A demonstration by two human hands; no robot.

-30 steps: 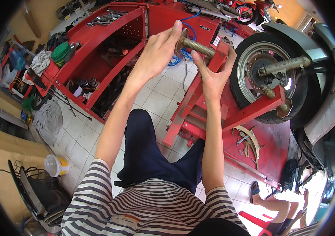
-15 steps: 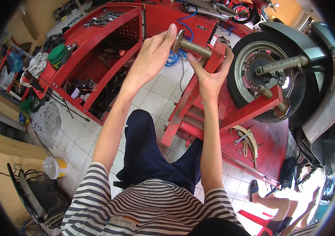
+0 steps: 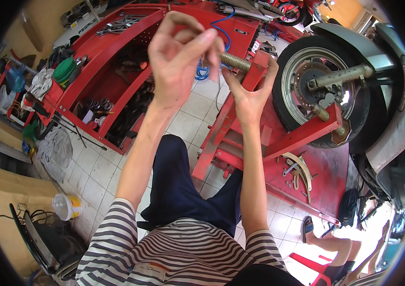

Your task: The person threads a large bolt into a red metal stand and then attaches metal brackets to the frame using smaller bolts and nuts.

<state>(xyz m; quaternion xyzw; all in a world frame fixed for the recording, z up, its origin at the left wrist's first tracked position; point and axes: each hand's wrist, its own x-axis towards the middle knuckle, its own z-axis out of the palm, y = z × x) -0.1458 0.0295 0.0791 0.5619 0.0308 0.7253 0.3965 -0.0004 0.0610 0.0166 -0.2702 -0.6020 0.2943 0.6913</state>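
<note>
White floor tiles (image 3: pixel 95 193) spread beneath my striped shirt (image 3: pixel 188 243) and dark trousers (image 3: pixel 174 176). Beyond my knees, my right hand (image 3: pixel 250 97) straddles a red clamp arm (image 3: pixel 259 64), thumb out on one side below the screw, fingers along the other; I cannot tell whether they grip. That threaded screw (image 3: pixel 235 61) runs sideways from near the arm's top, and my left hand (image 3: pixel 178 62) is at its outer end, fingers bent and blurred; whether they pinch it or are loose, I can't tell. To my right, a second red arm (image 3: pixel 302 136) carries another screw (image 3: pixel 321 112) beside a motorcycle wheel (image 3: pixel 300 78), and a curved metal strip (image 3: pixel 306 172) lies on the red platform (image 3: pixel 328 167). Another person's leg (image 3: pixel 331 245) shows at lower right. Farther off to my left stands a red tool cabinet (image 3: pixel 105 66), wrenches (image 3: pixel 121 24) heaped on top; a blue hose (image 3: pixel 227 33) dangles past it, and at the back is a red motorcycle (image 3: pixel 290 12).
</note>
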